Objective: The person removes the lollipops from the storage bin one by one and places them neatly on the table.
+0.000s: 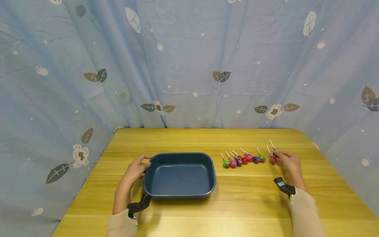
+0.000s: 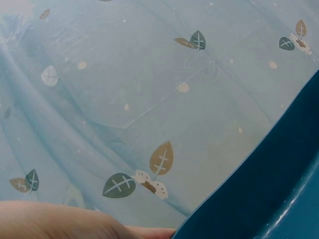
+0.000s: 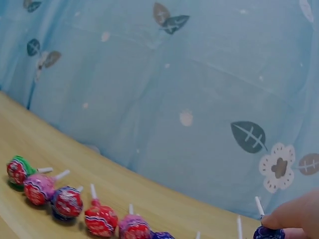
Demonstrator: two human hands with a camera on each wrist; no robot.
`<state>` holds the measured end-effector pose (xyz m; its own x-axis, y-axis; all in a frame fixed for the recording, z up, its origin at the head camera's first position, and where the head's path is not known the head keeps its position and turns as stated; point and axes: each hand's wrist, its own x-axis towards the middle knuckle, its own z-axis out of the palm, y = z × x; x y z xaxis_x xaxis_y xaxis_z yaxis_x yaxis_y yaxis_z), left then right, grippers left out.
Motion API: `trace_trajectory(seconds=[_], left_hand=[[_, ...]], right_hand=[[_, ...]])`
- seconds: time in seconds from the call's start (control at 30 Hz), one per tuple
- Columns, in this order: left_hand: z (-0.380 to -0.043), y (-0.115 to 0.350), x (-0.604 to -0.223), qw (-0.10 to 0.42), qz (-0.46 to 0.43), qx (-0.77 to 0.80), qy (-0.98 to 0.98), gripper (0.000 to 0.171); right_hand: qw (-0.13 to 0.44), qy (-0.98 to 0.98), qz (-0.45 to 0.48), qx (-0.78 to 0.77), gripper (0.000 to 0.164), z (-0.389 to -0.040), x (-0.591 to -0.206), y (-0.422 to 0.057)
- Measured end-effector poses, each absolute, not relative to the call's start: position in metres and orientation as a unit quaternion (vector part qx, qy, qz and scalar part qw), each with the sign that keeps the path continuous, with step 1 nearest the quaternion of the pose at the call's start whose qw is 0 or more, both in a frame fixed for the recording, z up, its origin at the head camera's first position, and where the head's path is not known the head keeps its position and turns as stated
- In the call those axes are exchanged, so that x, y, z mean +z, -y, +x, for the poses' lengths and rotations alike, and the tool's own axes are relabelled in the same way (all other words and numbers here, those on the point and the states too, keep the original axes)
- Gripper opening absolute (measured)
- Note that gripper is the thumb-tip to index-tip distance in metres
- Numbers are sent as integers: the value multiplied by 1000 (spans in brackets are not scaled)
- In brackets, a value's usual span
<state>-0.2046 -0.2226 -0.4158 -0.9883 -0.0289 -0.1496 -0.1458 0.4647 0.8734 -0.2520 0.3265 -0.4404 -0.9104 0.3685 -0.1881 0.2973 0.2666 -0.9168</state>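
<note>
A dark blue rectangular tub [image 1: 180, 179] stands on the wooden table, nothing inside it. My left hand [image 1: 137, 169] rests against its left side, fingertips right at the rim near the far corner; in the left wrist view a finger [image 2: 152, 232] meets the tub's outer wall [image 2: 239, 204]. At the right end of a row of lollipops, my right hand [image 1: 290, 163] pinches a dark purple lollipop [image 3: 268, 233] where its white stick joins the wrapped head. A pink lollipop [image 1: 272, 160] lies just left of those fingertips.
Several more wrapped lollipops, among them a green one [image 1: 262, 158], a red one [image 1: 244, 160] and a pink one [image 1: 233, 164], lie between the tub and my right hand, sticks mostly pointing away. A blue patterned curtain [image 1: 189, 65] hangs behind the table [image 1: 237, 204].
</note>
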Motion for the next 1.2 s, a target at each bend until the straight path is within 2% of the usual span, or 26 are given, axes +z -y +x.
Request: trace_trajectory(seconds=[0.27, 0.57, 1.2], left_hand=[[-204, 223, -416, 55, -50, 512, -856, 31], [-204, 223, -417, 53, -48, 512, -856, 31], [-203, 223, -416, 56, -45, 512, -856, 31]], right_hand=[[65, 755, -240, 607, 42, -252, -444, -335], [66, 810, -247, 527, 54, -248, -447, -332], [94, 858, -242, 444, 48, -250, -456, -328]])
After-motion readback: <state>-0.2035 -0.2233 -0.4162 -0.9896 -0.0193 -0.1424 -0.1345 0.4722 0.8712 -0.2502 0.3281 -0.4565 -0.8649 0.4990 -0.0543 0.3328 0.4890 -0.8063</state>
